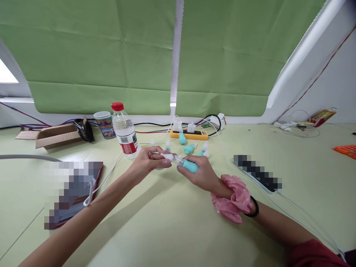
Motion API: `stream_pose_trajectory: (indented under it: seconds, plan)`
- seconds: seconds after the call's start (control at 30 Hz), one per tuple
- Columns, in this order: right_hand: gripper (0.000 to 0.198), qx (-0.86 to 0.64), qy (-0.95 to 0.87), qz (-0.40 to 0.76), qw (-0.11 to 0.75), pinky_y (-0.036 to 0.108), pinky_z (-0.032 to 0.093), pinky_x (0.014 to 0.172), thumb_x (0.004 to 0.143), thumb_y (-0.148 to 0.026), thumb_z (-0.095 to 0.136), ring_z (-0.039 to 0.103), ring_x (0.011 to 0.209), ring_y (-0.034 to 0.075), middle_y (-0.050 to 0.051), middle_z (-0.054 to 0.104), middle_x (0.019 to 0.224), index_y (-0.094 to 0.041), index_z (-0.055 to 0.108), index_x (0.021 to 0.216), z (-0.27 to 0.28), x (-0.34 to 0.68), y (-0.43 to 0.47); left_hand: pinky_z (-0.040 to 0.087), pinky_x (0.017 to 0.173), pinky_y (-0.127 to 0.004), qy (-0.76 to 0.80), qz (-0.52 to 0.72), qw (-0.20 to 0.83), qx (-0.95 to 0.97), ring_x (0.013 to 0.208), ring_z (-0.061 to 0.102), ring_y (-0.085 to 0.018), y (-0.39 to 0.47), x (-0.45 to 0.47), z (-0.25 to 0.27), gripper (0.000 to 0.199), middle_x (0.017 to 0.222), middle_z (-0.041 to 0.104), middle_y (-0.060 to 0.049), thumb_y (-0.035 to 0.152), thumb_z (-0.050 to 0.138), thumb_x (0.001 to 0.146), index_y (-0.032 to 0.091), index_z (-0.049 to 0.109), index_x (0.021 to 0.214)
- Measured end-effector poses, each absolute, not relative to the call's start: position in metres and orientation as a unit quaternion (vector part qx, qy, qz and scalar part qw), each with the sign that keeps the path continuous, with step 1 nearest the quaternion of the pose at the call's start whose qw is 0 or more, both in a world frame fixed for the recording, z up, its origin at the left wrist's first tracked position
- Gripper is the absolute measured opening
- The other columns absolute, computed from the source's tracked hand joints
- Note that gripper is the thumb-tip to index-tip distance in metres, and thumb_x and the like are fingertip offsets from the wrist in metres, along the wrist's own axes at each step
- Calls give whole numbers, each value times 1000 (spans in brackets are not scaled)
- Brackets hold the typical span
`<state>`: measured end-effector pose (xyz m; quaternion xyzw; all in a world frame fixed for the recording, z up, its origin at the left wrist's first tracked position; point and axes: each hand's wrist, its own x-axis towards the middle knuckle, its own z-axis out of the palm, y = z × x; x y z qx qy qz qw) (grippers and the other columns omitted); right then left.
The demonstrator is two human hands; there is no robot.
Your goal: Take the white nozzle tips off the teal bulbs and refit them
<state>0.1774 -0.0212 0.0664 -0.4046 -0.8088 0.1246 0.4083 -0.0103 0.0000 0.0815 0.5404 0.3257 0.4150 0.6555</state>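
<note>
In front of me, above the table, both hands meet at a nasal aspirator (190,166) with a teal bulb and a clear tube. My right hand (202,172) is wrapped round the bulb, and a pink scrunchie sits on that wrist. Between thumb and fingers, my left hand (150,162) pinches the white soft tip (167,156) at the clear end. Whether the tip is fully seated on the tube I cannot tell. Behind my hands are several more teal aspirators; one (190,149) lies on its side and another bulb (182,138) leans by the power strip.
A red-capped bottle (124,129) stands behind my left hand, beside a paper cup (104,125) and an open cardboard box (59,136). A yellow power strip (189,134) lies at the back. Phones lie left (75,196) and right (257,174), with white cables across the table.
</note>
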Motion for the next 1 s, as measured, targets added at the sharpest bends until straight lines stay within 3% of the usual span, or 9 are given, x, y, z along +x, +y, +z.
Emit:
stream_pose_trajectory:
  seconds: [0.2, 0.33, 0.57, 0.8, 1.0]
  plan:
    - [19, -397, -834, -14, 384, 24, 35, 53, 78, -31, 48, 49, 56, 13, 3, 56, 63, -14, 55, 74, 64, 177, -26, 48, 79, -35, 320, 404, 657, 551, 71, 64, -16, 1, -10, 84, 17, 69, 69, -2, 18, 71, 62, 13, 55, 66]
    - [17, -399, -842, 1, 364, 24, 35, 53, 77, -30, 49, 50, 57, 13, 4, 57, 63, -14, 55, 74, 67, 178, -28, 49, 75, -29, 336, 384, 633, 582, 68, 63, -15, 0, -13, 88, 17, 66, 68, -1, 19, 72, 60, 13, 58, 68]
    - [20, -380, -843, 171, 341, 20, 31, 48, 74, -30, 55, 40, 48, 8, -3, 46, 53, -15, 52, 61, 80, 181, -29, 46, 58, -23, 367, 329, 559, 667, 58, 61, -14, -1, -18, 91, 19, 60, 66, -1, 22, 73, 57, 12, 60, 67]
    - [32, -363, -755, 462, 292, 19, 30, 39, 73, -42, 54, 36, 38, 6, -5, 41, 45, -15, 46, 57, 83, 185, -26, 46, 56, -25, 345, 363, 560, 660, 57, 60, -14, -9, -10, 92, 19, 62, 66, -2, 22, 73, 56, 13, 60, 67]
    - [30, -334, -701, 567, 274, 19, 32, 39, 76, -44, 50, 38, 40, 6, -5, 42, 49, -15, 50, 72, 84, 188, -23, 46, 52, -24, 362, 376, 538, 662, 58, 61, -16, -19, -3, 97, 18, 61, 67, -2, 25, 72, 58, 14, 59, 66]
